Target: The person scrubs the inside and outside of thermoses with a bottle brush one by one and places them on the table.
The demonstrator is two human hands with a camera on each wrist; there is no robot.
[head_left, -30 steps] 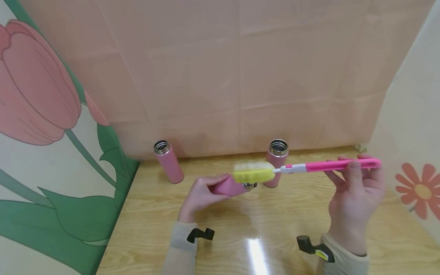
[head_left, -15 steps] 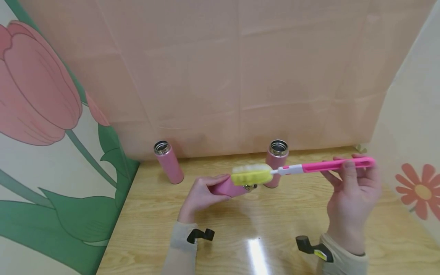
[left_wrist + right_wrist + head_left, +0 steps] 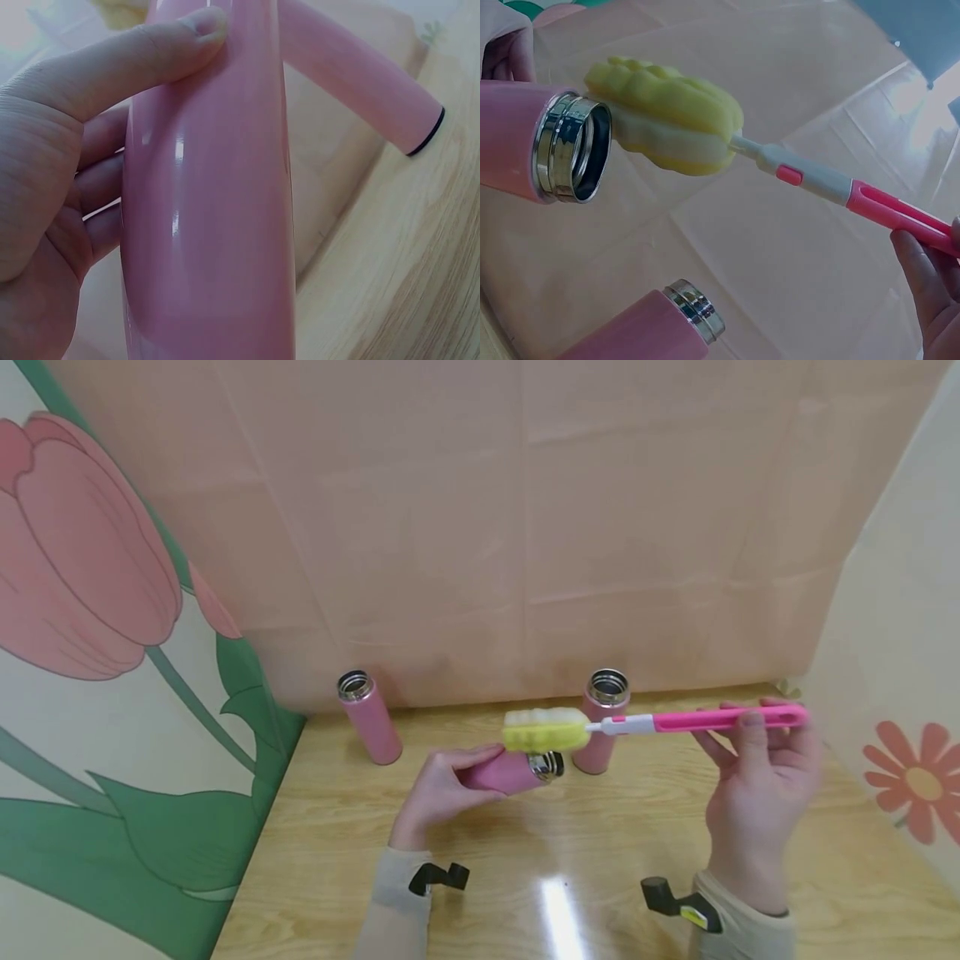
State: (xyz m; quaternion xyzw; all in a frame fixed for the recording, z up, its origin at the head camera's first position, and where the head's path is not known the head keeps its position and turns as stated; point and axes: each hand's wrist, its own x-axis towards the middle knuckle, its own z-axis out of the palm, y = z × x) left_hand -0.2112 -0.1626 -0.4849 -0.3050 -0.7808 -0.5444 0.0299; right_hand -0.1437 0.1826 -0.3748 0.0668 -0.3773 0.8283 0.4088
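My left hand grips a pink bottle that is tipped on its side above the table, its steel mouth facing right. In the left wrist view the thumb lies along the pink wall of the bottle. My right hand holds a bottle brush by its pink handle. The brush's yellow and white sponge head is over the held bottle in the head view. From the right wrist, the sponge head appears outside the bottle, near its open mouth.
Two more lidless pink bottles stand near the back of the wooden table, one at the left and one at the right. Behind them hangs a pinkish cloth. Painted walls flank both sides.
My right hand has shifted slightly left with the brush. The sponge head has risen a little, so more of the bottle's steel neck shows. My left hand stays nearly still.
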